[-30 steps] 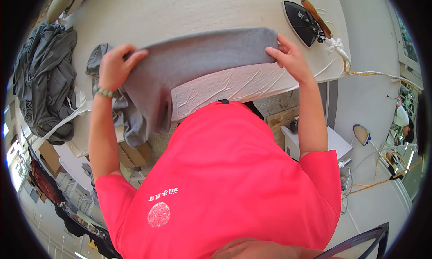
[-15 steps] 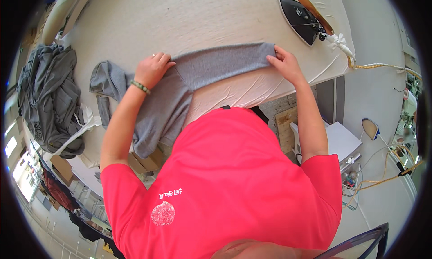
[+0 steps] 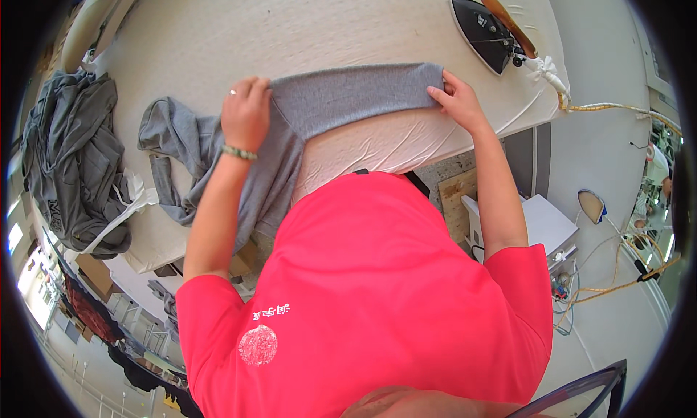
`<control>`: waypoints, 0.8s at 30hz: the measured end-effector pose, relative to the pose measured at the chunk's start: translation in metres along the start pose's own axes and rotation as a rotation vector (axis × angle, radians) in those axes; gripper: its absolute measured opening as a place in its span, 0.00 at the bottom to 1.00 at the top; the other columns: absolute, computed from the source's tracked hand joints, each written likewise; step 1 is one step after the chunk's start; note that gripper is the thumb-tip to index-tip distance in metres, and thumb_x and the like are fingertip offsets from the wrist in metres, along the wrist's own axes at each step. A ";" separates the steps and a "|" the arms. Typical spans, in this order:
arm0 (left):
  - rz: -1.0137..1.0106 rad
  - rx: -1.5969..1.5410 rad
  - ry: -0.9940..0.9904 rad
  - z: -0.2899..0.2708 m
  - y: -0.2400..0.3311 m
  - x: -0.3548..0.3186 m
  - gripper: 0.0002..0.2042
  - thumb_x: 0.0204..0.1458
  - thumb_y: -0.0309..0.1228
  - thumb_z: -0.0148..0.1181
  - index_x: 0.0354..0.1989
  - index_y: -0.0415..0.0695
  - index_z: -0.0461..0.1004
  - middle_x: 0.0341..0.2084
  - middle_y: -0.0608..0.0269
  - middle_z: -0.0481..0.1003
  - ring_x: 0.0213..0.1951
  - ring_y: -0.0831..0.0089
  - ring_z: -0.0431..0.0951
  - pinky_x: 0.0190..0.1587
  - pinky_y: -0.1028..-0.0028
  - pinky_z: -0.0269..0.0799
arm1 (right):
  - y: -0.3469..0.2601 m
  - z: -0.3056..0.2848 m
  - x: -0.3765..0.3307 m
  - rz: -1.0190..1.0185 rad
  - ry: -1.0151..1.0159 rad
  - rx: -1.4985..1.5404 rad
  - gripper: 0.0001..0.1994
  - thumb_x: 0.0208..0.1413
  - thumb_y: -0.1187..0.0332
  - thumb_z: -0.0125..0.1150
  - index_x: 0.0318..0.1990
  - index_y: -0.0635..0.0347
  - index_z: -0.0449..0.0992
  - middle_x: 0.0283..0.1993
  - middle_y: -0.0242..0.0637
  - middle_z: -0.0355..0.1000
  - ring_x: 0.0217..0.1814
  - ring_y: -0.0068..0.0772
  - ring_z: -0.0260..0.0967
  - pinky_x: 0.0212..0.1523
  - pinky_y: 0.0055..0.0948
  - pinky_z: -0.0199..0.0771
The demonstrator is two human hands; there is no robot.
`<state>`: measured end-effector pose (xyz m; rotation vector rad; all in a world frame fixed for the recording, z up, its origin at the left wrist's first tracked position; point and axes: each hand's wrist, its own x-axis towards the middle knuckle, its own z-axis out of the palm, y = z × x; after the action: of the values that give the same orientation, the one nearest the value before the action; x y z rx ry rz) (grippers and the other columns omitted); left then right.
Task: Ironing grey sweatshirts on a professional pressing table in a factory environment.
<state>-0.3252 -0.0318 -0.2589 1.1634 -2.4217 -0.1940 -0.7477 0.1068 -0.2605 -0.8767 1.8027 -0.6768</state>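
A grey sweatshirt lies at the near edge of the padded white table, one sleeve stretched flat to the right. At the sleeve's far right end my right hand pinches the cuff between thumb and fingers. My left hand is closed on the cloth by the shoulder seam, its fingers curled and slightly blurred. Left of that hand, the rest of the garment bunches in loose folds, and part hangs over the table's near edge.
An iron with a wooden handle rests at the right of the table, its wrapped cord running off right. A heap of darker grey garments lies at the left. A white cabinet stands below the table's right side.
My left hand has turned more upright and shifted slightly right along the seam. The loose cloth beneath it has moved up. My right hand stays at the cuff.
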 end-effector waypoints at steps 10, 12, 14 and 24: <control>0.203 -0.289 -0.227 -0.002 0.105 -0.089 0.15 0.54 0.24 0.62 0.51 0.40 0.79 0.44 0.58 0.78 0.45 0.59 0.79 0.50 0.62 0.75 | -0.046 0.078 -0.067 -0.915 0.094 -0.784 0.18 0.52 0.71 0.66 0.52 0.59 0.79 0.49 0.41 0.77 0.55 0.47 0.74 0.57 0.46 0.72; 0.175 -0.197 -0.197 0.002 0.111 -0.089 0.19 0.54 0.26 0.62 0.55 0.39 0.77 0.49 0.57 0.76 0.50 0.59 0.78 0.55 0.61 0.72 | -0.043 0.104 -0.072 -0.932 0.040 -0.770 0.19 0.52 0.71 0.66 0.53 0.60 0.78 0.50 0.41 0.76 0.56 0.46 0.73 0.58 0.45 0.71; 0.156 -0.145 -0.180 0.004 0.115 -0.090 0.21 0.54 0.27 0.62 0.57 0.38 0.76 0.51 0.56 0.75 0.52 0.59 0.77 0.58 0.61 0.71 | -0.041 0.119 -0.074 -0.950 -0.017 -0.752 0.20 0.51 0.70 0.65 0.53 0.60 0.78 0.51 0.41 0.76 0.58 0.45 0.73 0.59 0.45 0.70; 0.010 -0.091 -0.204 0.014 0.126 -0.088 0.26 0.53 0.32 0.63 0.62 0.38 0.72 0.57 0.52 0.71 0.61 0.56 0.71 0.67 0.58 0.64 | -0.072 0.152 -0.039 -0.852 -0.117 -0.898 0.22 0.55 0.66 0.62 0.59 0.52 0.78 0.63 0.43 0.71 0.67 0.46 0.66 0.64 0.48 0.69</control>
<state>-0.3725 0.1147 -0.2617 1.1400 -2.5629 -0.4340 -0.5771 0.0872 -0.2404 -2.2980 1.5562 -0.2557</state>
